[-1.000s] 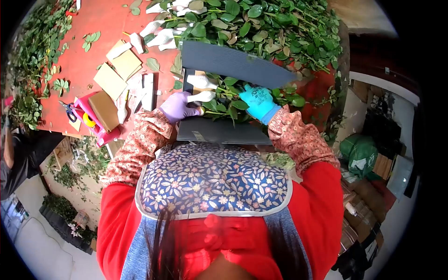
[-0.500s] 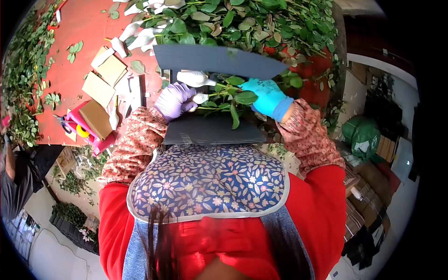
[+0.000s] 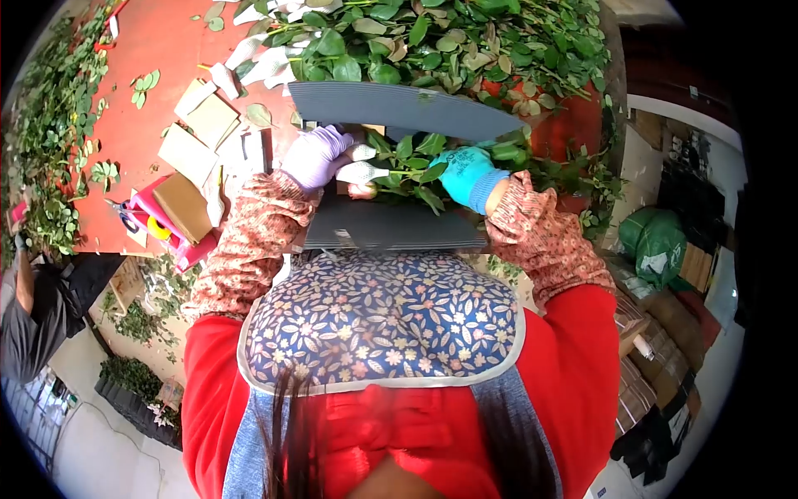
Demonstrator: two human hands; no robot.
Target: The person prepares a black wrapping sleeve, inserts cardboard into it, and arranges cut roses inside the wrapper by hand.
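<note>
Between two dark grey corrugated panels lie several leafy rose stems (image 3: 411,170), their heads to the left. White mesh sleeves (image 3: 362,172) cover some heads, and a pale pink rose bud (image 3: 362,190) shows bare below them. My left hand (image 3: 312,158), in a purple glove, is closed at the sleeved heads, its fingertips partly hidden; it seems to hold one sleeved rose. My right hand (image 3: 467,176), in a teal glove, is wrapped round the leafy stems. The near panel (image 3: 395,226) lies by my apron, and the far panel (image 3: 403,108) stands behind the flowers.
A heap of leafy stems (image 3: 465,41) with sleeved heads covers the back of the red table (image 3: 133,50). To the left are cardboard pieces (image 3: 189,152), a pink holder (image 3: 154,202) and scissors (image 3: 125,218). Another person (image 3: 33,308) is at the far left edge.
My left hand has moved away from my body along the sleeved heads, and the pink bud now shows. My right hand has shifted slightly left and nearer. The whole view has shifted a little.
</note>
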